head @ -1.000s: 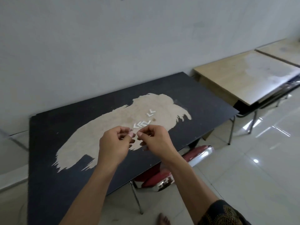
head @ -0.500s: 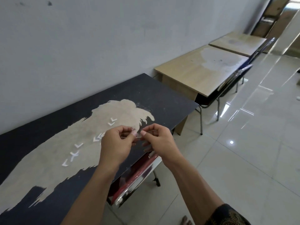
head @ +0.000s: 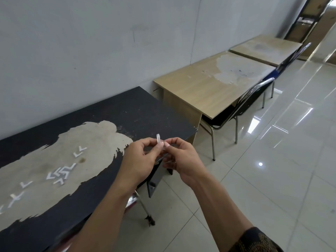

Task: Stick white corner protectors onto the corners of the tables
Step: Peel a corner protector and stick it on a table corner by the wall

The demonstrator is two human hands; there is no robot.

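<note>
Both hands, left hand and right hand, pinch one white corner protector above black table.

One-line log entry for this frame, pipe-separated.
phase: prepping protector | hands: left hand and right hand pinch one white corner protector | spares on black table | stuck: not yet

The left hand hides most of the corner protector; the black table runs off-frame.

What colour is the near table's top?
Black table top with a large worn beige patch; head view.
</note>
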